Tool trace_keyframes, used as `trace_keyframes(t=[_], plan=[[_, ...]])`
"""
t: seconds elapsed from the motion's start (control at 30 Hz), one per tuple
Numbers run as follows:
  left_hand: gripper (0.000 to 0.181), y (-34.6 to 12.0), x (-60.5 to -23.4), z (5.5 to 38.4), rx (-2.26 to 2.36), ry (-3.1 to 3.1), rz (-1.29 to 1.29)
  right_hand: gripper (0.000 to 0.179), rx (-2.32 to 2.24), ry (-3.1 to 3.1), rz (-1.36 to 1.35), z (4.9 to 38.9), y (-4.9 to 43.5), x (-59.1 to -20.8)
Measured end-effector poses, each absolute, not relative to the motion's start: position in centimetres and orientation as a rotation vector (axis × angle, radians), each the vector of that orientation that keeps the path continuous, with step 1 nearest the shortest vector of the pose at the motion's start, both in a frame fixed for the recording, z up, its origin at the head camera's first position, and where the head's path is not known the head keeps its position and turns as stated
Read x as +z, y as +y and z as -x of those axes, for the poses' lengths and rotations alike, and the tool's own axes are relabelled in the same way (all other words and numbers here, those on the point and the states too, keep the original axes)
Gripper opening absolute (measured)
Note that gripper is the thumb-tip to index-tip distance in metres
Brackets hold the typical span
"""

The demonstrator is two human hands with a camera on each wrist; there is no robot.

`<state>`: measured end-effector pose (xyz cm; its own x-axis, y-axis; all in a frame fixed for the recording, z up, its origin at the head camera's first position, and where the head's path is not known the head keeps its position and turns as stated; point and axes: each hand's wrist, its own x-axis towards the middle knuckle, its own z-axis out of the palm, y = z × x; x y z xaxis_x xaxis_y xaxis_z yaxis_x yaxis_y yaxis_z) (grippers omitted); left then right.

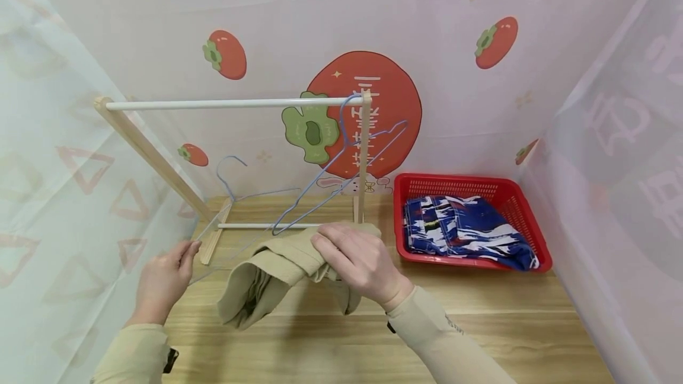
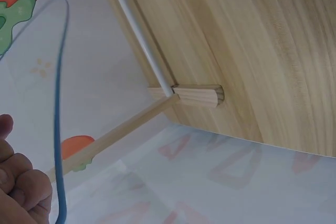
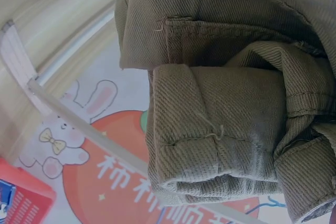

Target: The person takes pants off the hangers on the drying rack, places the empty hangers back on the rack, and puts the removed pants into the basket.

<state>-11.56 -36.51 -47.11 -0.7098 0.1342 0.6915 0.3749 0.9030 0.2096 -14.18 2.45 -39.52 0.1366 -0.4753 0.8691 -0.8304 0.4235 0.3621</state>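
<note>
My left hand [image 1: 166,280] pinches the side of a thin blue wire hanger [image 1: 226,185], whose hook points up beside the rack's left post. In the left wrist view the hanger wire [image 2: 59,108] runs upright past the curled fingers [image 2: 26,182]. Folded khaki pants [image 1: 283,262] are held over the table by my right hand [image 1: 363,259], which grips them from above. One fabric opening faces left. Up close in the right wrist view, the pants [image 3: 220,124] show twill cloth, seams and folded layers. A second blue hanger [image 1: 315,185] hangs by its hook near the rod's right end.
A wooden clothes rack [image 1: 155,159] with a white top rod [image 1: 229,104] stands at the back of the wooden table [image 1: 480,319]. To the right, a red basket [image 1: 472,179] holds a folded blue-and-white patterned garment [image 1: 469,230]. Printed curtains enclose the back and sides.
</note>
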Motion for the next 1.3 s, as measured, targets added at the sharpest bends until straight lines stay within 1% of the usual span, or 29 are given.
trace_keyframes(t=[0.17, 0.4, 0.7, 0.9, 1.13, 1.3], plan=[[0.005, -36.5, -46.4, 11.8, -0.455, -2.305, 0.331, 0.020, 0.365, -1.547, -1.193, 14.2, 2.8, -40.5], [0.007, -36.8, -44.6, 12.2, -0.467, -2.236, 0.294, 0.022, 0.358, -1.593, -1.172, 14.2, 3.4, -41.7], [0.011, -36.4, -42.2, 13.1, -0.514, -2.205, 0.152, 0.022, 0.363, -1.630, -1.159, 14.3, 3.7, -43.1], [0.011, -36.3, -41.4, 13.3, -0.618, -2.159, 0.119, 0.023, 0.371, -1.674, -1.158, 14.3, 4.2, -43.8], [0.024, -36.1, -39.5, 13.6, -0.722, -2.139, 0.015, 0.023, 0.386, -1.714, -1.141, 14.5, 5.0, -43.9], [0.028, -36.0, -37.6, 14.6, -0.727, -2.133, -0.003, 0.021, 0.387, -1.730, -1.120, 14.8, 5.5, -43.7]])
